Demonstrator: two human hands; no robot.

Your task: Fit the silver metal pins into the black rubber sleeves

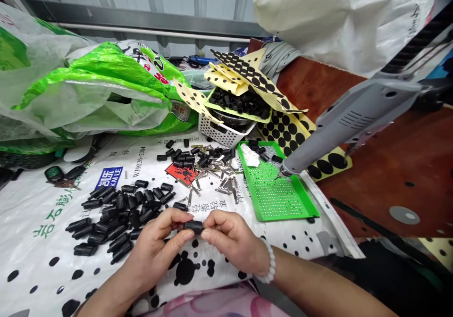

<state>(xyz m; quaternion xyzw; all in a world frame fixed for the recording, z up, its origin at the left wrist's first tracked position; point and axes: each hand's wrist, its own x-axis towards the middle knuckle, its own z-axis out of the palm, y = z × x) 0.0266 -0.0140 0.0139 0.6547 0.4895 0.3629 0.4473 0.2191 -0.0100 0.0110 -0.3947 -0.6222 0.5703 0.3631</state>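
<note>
Currently, the fingers of the left hand (161, 247) and right hand (236, 242) grasp 1 black sleeve (193, 227) near the counter's (38, 262) front edge. The step appears to be 2-handed manipulation; the next move calls for steady alignment.

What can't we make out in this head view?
Head view:
Black part: ends partly covered by the left hand and right hand.
Green bag: contents hidden by its own plastic.
White basket: contents mostly hidden by its wall.
Silvery bits in the green tray: too small to identify.
Ribbed tube: cut off by the right edge.
</note>
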